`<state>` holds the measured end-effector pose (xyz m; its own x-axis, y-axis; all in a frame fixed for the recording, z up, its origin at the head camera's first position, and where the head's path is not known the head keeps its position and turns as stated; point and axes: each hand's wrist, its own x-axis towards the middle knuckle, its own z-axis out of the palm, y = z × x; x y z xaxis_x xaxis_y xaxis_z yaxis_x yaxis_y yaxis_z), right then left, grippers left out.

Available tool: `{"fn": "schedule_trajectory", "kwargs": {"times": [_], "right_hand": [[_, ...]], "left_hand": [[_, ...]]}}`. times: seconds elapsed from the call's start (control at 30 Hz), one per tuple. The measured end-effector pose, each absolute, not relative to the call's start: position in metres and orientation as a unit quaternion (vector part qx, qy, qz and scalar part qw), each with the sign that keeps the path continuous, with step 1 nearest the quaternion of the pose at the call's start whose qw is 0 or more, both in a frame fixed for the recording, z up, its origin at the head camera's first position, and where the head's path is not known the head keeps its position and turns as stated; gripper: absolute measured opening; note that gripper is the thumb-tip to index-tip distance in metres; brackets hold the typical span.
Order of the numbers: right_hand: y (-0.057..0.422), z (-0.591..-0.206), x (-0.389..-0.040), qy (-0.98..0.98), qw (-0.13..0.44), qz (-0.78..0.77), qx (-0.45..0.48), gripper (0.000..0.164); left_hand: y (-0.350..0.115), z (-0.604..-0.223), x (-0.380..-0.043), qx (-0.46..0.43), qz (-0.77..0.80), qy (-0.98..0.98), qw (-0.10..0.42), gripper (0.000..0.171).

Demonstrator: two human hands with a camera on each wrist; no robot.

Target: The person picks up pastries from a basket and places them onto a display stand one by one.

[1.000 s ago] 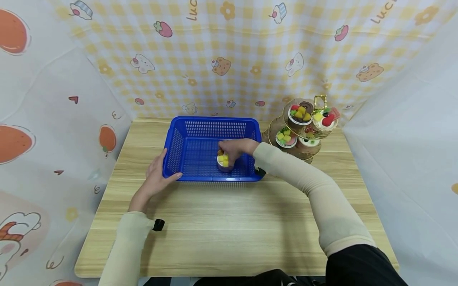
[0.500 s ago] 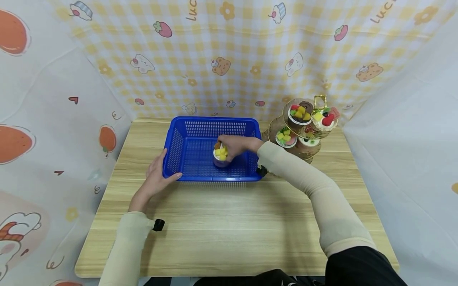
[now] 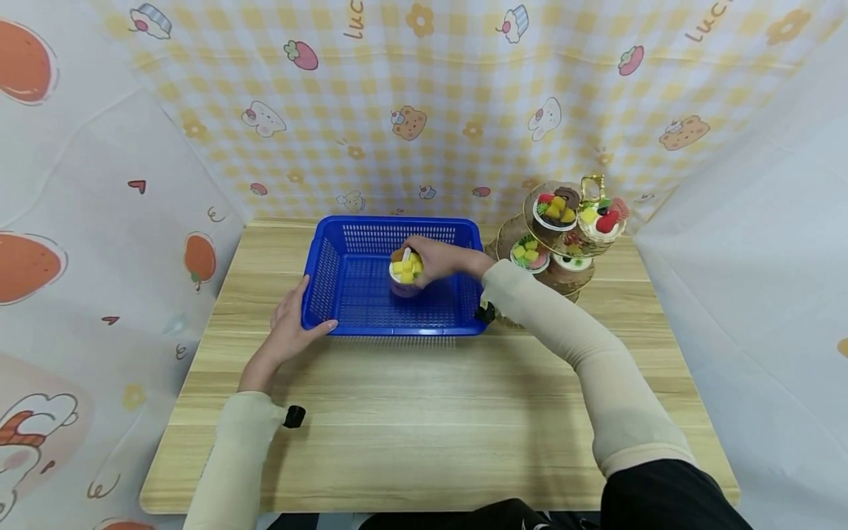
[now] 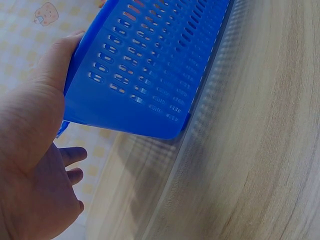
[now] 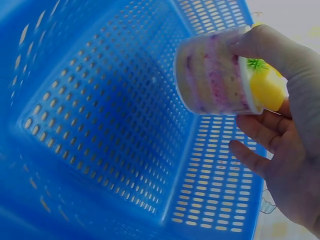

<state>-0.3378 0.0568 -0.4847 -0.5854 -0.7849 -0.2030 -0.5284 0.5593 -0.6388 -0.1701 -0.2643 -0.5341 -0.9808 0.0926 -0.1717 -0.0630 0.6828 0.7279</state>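
My right hand (image 3: 437, 259) pinches a clear dessert cup (image 3: 401, 288) by its rim, above the floor of the blue basket (image 3: 391, 330). Yellow cubes and a brown piece top the cup; in the right wrist view its side (image 5: 212, 75) shows purple and tan layers, and it looks tilted. At the basket's front left corner my left hand (image 3: 288, 324) rests with its thumb on the front rim and its fingers along the left side. The left wrist view shows several relaxed fingers of the left hand (image 4: 35, 135) clear of the basket wall (image 4: 125, 105).
A gold-handled tiered stand (image 3: 592, 261) at the back right bears several dessert cups, among them one with dark cream (image 3: 555, 213) and one with red fruit (image 3: 601, 222). All stand on a wooden table (image 3: 424, 427), backed by a yellow checked cloth (image 3: 411, 81).
My right hand has lifted the dessert cup from low in the basket, moving it slightly back and left. The left hand and the basket have stayed put.
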Motion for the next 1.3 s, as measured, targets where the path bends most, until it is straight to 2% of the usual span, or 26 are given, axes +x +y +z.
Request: {"fn": "schedule_trajectory", "kwargs": {"times": [0.53, 0.87, 1.3], "right_hand": [[0.072, -0.458, -0.332, 0.861, 0.17, -0.347, -0.33, 0.07], [0.091, -0.443, -0.308, 0.833, 0.13, -0.466, -0.268, 0.079], [0.119, -0.437, -0.266, 0.789, 0.078, -0.555, -0.251, 0.075]], "left_hand": [[-0.262, -0.534, -0.171, 0.012, 0.395, 0.913, 0.097, 0.11], [-0.261, -0.532, -0.171, 0.012, 0.399, 0.911, 0.098, 0.11], [-0.263, -0.533, -0.169, 0.011, 0.399, 0.911, 0.1, 0.111]]}}
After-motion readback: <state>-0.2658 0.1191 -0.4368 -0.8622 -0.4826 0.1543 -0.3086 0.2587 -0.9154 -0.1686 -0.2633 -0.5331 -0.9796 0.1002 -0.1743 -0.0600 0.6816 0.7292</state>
